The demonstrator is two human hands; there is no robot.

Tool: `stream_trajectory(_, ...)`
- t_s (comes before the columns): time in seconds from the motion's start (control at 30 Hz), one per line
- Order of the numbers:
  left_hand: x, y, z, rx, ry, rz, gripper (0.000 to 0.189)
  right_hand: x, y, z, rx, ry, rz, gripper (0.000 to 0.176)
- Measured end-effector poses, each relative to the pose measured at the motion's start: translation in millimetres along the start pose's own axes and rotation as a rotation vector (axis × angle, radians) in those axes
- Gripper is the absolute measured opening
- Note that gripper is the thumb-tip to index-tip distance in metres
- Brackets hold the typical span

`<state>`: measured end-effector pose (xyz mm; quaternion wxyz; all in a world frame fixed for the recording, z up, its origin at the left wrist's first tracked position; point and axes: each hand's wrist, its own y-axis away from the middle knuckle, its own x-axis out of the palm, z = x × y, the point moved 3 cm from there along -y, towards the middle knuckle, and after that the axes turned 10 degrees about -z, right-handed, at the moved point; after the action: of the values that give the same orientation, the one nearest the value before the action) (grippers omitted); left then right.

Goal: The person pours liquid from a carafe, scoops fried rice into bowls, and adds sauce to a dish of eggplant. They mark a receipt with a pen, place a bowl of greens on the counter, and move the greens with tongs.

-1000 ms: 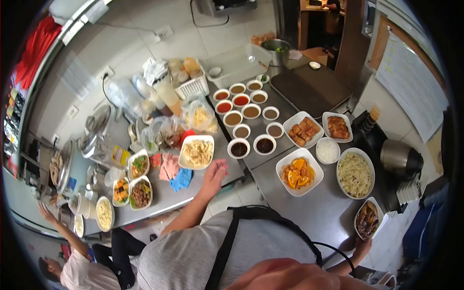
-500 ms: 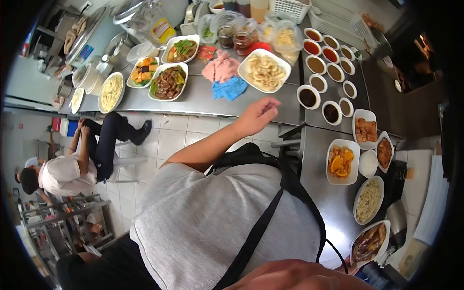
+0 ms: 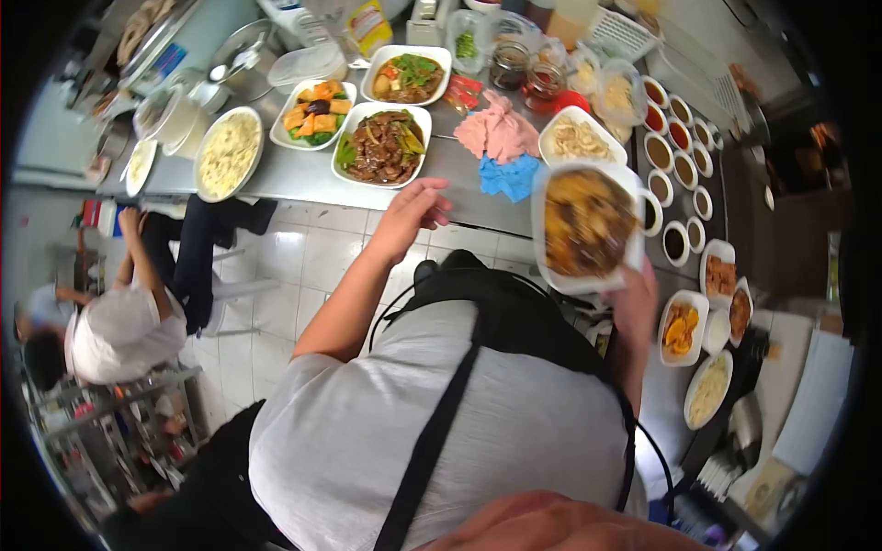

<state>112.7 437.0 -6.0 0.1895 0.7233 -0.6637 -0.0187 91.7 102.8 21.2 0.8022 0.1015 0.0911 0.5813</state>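
Observation:
My right hand (image 3: pixel 636 298) grips the near right edge of a white square dish of brown saucy food (image 3: pixel 588 223), held up over the counter's front edge. My left hand (image 3: pixel 415 217) is empty with its fingers apart, just in front of a white dish of dark sliced meat (image 3: pixel 381 144). Behind the held dish sits a white dish of pale food (image 3: pixel 579 138), partly covered by it. A pink cloth (image 3: pixel 498 127) and a blue cloth (image 3: pixel 508 177) lie on the steel counter between the dishes.
Several sauce cups (image 3: pixel 682 170) stand at the right. Beyond them are a dish of orange pieces (image 3: pixel 681 329) and an oval rice dish (image 3: pixel 708 390). At the left is an oval dish of yellow food (image 3: pixel 228 153). A seated person (image 3: pixel 124 326) is at the far left.
My right hand has come into view with the saucy dish, which stood at the lower right before. My left hand has moved left, away from the pale food.

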Motion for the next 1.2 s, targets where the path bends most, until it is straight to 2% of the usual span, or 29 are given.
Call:
stream_trajectory(0.07,-7.5,-0.5,-4.7,0.010,0.027,0.067,0.036,60.1,-12.0,-4.7,0.061,-0.058,0.079,0.034)
stream_trajectory(0.1,-11.4,1.8,-10.5,0.006,0.028,0.099,0.038,87.9,-14.4,-1.0,0.069,-0.042,0.213,0.037)
stream_trajectory(0.17,-24.2,4.4,-15.8,0.000,0.036,0.155,0.044,132.3,-14.7,1.0,0.101,-0.014,0.261,0.038)
stream_trajectory(0.3,-56.7,-1.1,-25.2,0.016,-0.016,0.103,0.057,188.7,-20.1,-3.6,0.136,0.023,0.342,0.042)
stream_trajectory(0.4,-88.6,-30.6,-45.7,0.066,-0.174,0.081,0.061,206.5,-26.6,7.2,0.090,0.079,0.414,0.042)
stream_trajectory(0.47,-95.7,-44.9,-66.2,0.003,-0.230,0.138,0.061,212.3,-35.0,14.5,0.057,0.138,0.460,0.038)
stream_trajectory(0.6,-89.8,-58.5,-79.3,-0.014,-0.405,0.130,0.050,222.2,-50.3,30.7,0.052,0.226,0.563,0.032)
stream_trajectory(0.7,-86.5,-58.5,-75.3,-0.026,-0.287,0.090,0.043,226.2,-61.5,40.3,0.043,0.245,0.641,0.033)
stream_trajectory(0.8,-83.9,-55.8,-69.9,-0.032,-0.175,0.008,0.042,222.1,-87.3,44.1,0.194,0.119,0.702,0.035)
stream_trajectory(0.83,-80.6,-53.6,-71.0,-0.003,-0.180,-0.081,0.040,226.9,-111.4,36.5,-0.198,0.218,0.650,0.037)
stream_trajectory(0.87,-77.3,-52.6,-71.6,0.012,-0.184,-0.121,0.040,229.8,-133.8,28.7,-0.580,0.349,0.494,0.038)
stream_trajectory(0.9,-75.4,-53.4,-73.4,0.028,-0.190,-0.156,0.039,235.0,-144.7,12.1,-0.641,0.523,0.449,0.035)
stream_trajectory(0.97,-72.6,-55.0,-75.2,0.056,-0.192,-0.206,0.038,245.0,-141.7,11.8,-0.587,0.833,0.432,0.023)
stream_trajectory(1.0,-69.6,-54.5,-75.7,0.049,-0.179,-0.248,0.038,244.6,-132.7,25.7,-0.937,0.790,0.351,0.022)
stream_trajectory(1.07,-65.4,-56.7,-74.9,0.045,-0.171,-0.281,0.037,231.8,-142.1,63.5,-0.877,0.731,0.205,0.021)
stream_trajectory(1.1,-61.3,-58.5,-75.0,0.054,-0.149,-0.279,0.037,218.7,-157.6,83.8,-0.819,0.671,0.044,0.021)
stream_trajectory(1.13,-56.1,-60.5,-76.2,0.054,-0.158,-0.276,0.037,201.7,-183.8,99.6,-0.756,0.608,-0.110,0.020)
stream_trajectory(1.2,-44.7,-63.1,-78.7,0.052,-0.174,-0.274,0.036,174.2,-251.4,114.3,-0.743,0.662,-0.214,0.019)
